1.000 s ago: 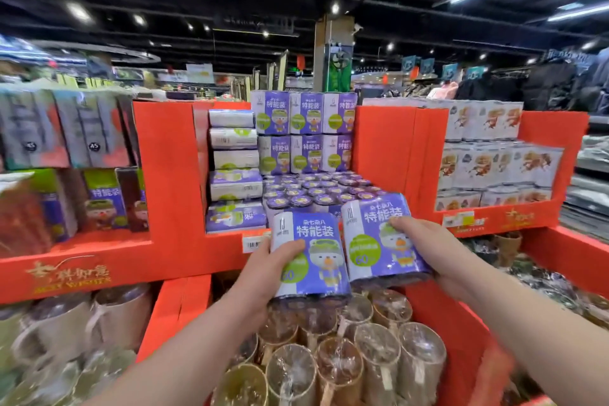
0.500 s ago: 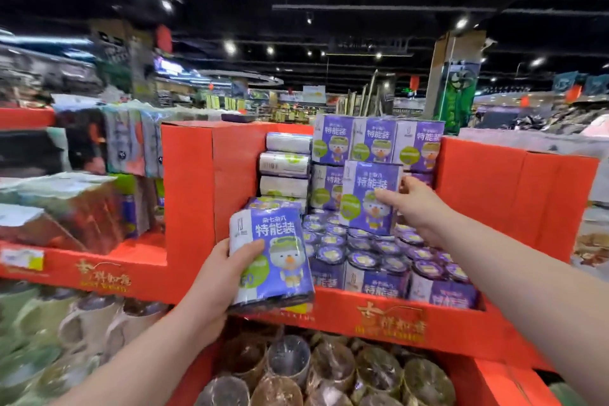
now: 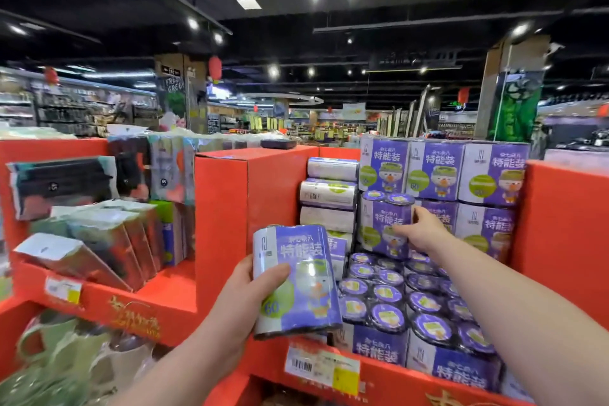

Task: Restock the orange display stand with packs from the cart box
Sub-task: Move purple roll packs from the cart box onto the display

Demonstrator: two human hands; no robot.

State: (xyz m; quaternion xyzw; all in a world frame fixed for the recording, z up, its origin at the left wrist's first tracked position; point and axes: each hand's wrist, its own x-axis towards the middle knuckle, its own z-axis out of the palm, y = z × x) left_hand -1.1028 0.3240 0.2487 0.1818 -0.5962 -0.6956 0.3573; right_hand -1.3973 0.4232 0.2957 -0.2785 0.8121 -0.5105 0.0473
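R hand (image 3: 420,234) moved pack (image 3: 384,224) deeper into cardboard stand (image 3: 220,208), pinching its side; L hand (image 3: 244,297) grips 2nd pack (image 3: 296,280), glossy film-wrapped rolls, out front.

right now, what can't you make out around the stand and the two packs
Head view:
- cart box: outside the frame.
- pack in the right hand: right hand covers its right edge; whether it rests on the packs below is unclear.
- pack in the left hand: left hand hides its lower left side.
- price tag on the orange stand's lip: print too small, blurred.
- goods in the left compartment: motion-blurred.
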